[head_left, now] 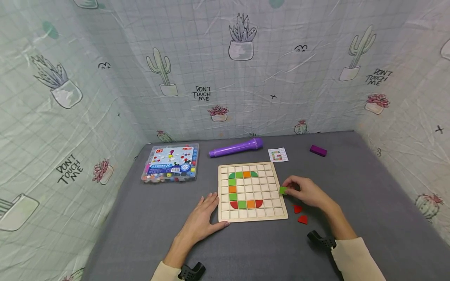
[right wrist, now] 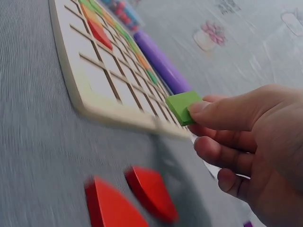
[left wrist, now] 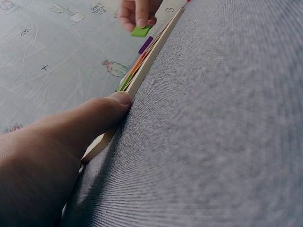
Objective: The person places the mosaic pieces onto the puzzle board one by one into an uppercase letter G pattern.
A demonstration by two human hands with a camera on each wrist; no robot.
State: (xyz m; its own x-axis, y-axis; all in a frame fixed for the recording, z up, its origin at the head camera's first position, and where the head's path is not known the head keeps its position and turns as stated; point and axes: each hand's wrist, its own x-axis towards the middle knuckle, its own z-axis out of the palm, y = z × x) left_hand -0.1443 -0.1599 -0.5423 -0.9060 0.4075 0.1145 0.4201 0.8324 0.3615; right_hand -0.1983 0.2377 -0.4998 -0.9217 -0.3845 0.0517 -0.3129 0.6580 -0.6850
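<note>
A wooden grid board (head_left: 253,214) lies on the grey table, its cells partly filled with green, orange and red tiles in a C-like outline. My right hand (head_left: 305,191) pinches a green square tile (right wrist: 182,107) between thumb and fingers, just above the board's right edge. Against the board's left edge and lower left corner rests my left hand (head_left: 201,219), fingers straight and thumb along the near rim. Two red quarter-round tiles (right wrist: 151,191) lie on the table below the right hand. Behind the board is a small pattern card (head_left: 278,155) with a similar coloured outline.
A clear plastic box of colourful pieces (head_left: 170,163) stands at the back left. Behind the board lies a purple tube (head_left: 236,148) with a wider end. A dark purple block (head_left: 318,151) sits at the back right. Printed cloth walls (head_left: 225,78) enclose the table.
</note>
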